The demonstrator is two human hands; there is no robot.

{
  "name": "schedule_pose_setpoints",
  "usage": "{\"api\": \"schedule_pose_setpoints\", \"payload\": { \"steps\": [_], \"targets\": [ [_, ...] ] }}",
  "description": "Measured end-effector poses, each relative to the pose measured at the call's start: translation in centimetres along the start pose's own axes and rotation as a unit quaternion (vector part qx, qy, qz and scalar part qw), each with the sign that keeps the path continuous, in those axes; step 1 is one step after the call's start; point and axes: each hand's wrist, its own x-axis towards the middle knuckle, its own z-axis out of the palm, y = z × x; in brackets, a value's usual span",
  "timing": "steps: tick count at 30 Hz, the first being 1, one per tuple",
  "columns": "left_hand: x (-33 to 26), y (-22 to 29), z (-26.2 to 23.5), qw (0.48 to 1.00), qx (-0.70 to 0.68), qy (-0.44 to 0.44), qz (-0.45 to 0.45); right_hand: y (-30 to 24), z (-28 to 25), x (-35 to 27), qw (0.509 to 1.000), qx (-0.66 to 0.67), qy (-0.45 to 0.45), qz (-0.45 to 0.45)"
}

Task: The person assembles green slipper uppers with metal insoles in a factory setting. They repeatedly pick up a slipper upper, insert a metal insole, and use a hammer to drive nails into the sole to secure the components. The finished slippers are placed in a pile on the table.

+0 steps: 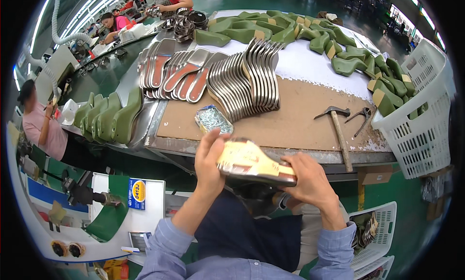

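My left hand [211, 160] and my right hand [310, 183] grip a shoe last with a tan insole board [252, 162] on its bottom, held sole-up over my lap, just in front of the workbench edge [271, 154]. My left hand holds the heel end, my right hand the toe end. A small tray of nails [212, 119] lies on the bench right behind my left hand. A fanned row of metal shank plates [247, 81] stands behind it.
A hammer [339, 129] and pincers [362, 118] lie on the bench to the right. A white basket [420, 120] holds green lasts; more green lasts [310, 35] ring the bench's far side and stand at the left [109, 117]. A machine [97, 207] stands lower left. Other people work at the far left.
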Motion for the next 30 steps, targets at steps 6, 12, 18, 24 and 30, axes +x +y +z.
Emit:
{"api": "schedule_pose_setpoints", "payload": {
  "steps": [6,12,18,24,30],
  "targets": [
    [4.9,1.3,-6.0,0.863,0.469,-0.022,0.188,-0.4,2.4,-0.2,0.998,-0.059,-0.032,-0.002],
    [13.0,3.2,-5.4,0.638,0.758,-0.086,0.108,-0.9,2.1,-0.1,0.997,-0.066,-0.035,0.002],
    [13.5,3.4,-7.1,0.720,0.684,-0.081,0.087,-0.5,2.4,-0.4,0.998,-0.059,-0.026,-0.002],
    [13.4,3.1,-6.4,0.713,0.688,-0.066,0.119,-0.5,2.1,-0.6,0.998,-0.062,-0.014,-0.004],
    [13.0,3.7,-6.0,0.686,0.709,-0.079,0.143,-0.4,2.1,-0.8,0.998,-0.060,-0.017,-0.004]
  ]
}}
